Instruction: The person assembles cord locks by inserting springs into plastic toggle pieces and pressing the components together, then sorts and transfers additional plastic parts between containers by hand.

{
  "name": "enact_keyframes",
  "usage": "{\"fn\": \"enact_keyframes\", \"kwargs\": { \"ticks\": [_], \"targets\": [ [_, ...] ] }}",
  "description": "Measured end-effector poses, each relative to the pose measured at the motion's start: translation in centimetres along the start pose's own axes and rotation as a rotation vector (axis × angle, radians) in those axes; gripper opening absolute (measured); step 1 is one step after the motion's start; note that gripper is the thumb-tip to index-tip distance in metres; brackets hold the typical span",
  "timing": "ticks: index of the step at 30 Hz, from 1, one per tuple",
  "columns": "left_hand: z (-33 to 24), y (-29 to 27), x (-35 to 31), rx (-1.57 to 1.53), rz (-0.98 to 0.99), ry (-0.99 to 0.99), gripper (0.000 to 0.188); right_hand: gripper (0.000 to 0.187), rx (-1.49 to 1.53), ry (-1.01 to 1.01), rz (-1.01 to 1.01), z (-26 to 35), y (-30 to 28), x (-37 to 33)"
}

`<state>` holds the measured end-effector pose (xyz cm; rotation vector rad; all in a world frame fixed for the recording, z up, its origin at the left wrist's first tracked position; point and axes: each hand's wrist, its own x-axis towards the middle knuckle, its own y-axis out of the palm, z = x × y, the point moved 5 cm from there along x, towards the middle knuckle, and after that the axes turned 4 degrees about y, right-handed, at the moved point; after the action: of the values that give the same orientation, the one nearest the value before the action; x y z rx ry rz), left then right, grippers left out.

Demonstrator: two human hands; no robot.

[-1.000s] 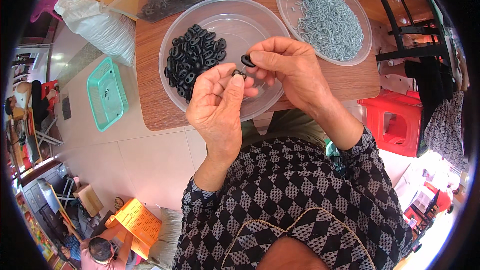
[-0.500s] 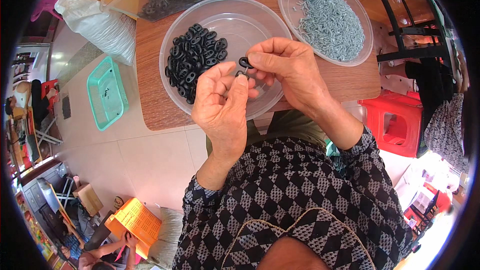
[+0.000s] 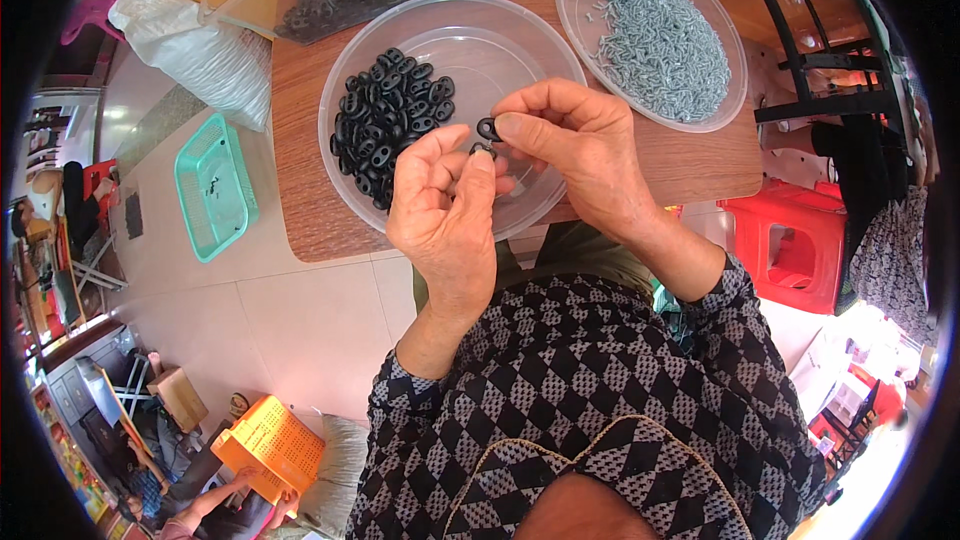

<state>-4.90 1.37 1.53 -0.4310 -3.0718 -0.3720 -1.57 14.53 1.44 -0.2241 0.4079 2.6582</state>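
A small black ring [image 3: 488, 128] is pinched between the thumb and first finger of the right hand [image 3: 580, 155]. The ring sticks out past the fingertips toward 9 o'clock, so most of it is seen. A second small dark piece [image 3: 481, 150] is pinched at the fingertips of the left hand [image 3: 445, 210]. It is just below the ring, at about 6 o'clock from it, and the two pieces are very close. It cannot be told if they touch.

Both hands are held over a clear round bowl [image 3: 545, 45] on a brown table [image 3: 300, 120]. A pile of black rings [image 3: 390, 125] is kept in the bowl at 9 o'clock from the hands. A second clear bowl [image 3: 735, 90] with small grey metal bits [image 3: 650, 35] is set at 1 o'clock.
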Motion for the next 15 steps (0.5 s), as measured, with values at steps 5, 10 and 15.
{"fn": "enact_keyframes", "kwargs": {
  "ticks": [5, 10, 15],
  "targets": [
    [0.0, 0.0, -0.03, -0.033, -0.011, 0.013, 0.022, 0.01, -0.05, -0.04, -0.017, 0.32, 0.21, -0.4],
    [0.02, -0.07, 0.04, -0.033, -0.017, 0.014, 0.022, 0.009, -0.107, -0.101, -0.016, 0.25, 0.43, -0.53],
    [0.14, -0.03, 0.04, -0.042, -0.014, 0.013, 0.022, 0.008, -0.101, -0.107, -0.006, 0.31, 0.48, -0.54]
  ]
}}
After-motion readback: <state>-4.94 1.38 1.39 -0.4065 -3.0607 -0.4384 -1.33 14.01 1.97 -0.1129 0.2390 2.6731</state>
